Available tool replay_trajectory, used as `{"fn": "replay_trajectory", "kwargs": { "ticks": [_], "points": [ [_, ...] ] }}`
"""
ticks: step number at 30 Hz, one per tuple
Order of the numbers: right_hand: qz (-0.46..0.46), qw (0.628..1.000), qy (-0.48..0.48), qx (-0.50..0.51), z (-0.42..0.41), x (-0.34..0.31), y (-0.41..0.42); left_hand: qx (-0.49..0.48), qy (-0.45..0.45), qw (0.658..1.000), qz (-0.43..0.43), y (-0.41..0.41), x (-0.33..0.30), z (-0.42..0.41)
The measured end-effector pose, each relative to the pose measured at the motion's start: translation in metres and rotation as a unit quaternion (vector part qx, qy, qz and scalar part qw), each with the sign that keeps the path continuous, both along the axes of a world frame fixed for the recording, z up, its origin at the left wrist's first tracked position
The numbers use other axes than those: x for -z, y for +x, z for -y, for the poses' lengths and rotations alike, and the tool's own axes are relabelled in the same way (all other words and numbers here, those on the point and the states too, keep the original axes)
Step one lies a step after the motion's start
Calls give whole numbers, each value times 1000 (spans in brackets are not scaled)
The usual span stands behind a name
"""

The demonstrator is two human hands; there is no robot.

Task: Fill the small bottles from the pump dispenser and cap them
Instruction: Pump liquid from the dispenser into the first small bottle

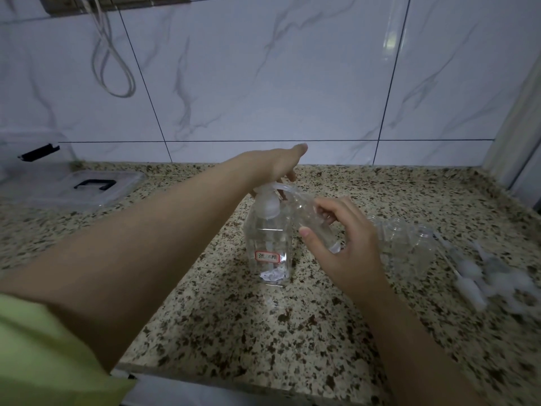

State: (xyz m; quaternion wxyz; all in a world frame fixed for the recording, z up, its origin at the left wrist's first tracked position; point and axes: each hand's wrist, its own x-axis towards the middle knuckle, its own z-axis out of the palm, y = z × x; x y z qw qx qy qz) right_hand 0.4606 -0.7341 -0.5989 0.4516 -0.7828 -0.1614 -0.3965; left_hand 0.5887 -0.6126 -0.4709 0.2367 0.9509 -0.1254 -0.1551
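Left hand (278, 167) rests flat, fingers straight, on the white pump head of the clear plastic dispenser (268, 238). Directly right of its spout, right hand (336, 244) grips 1 small clear bottle (314, 222), tilted, mouth meeting the nozzle. Judged: filling underway.

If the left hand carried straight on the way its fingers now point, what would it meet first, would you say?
Probably the tiled wall behind the counter; the left hand, atop the pump dispenser, points that way, though depth is unclear.
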Motion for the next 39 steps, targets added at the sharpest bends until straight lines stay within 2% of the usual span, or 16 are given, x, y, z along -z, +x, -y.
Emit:
{"fn": "replay_trajectory", "kwargs": {
  "ticks": [14,19,25,39],
  "points": [
    [9,1000,-1,-1,3,1,2,16,-27,999,-28,2,0,0],
    [8,1000,9,-3,1,1,1,16,7,999,-47,1,0,3],
    [13,1000,13,0,-2,0,-1,3,40,999,-12,1,-5,3],
    [-7,1000,4,13,0,0,0,6,52,999,-13,-2,0,6]
  ]
}}
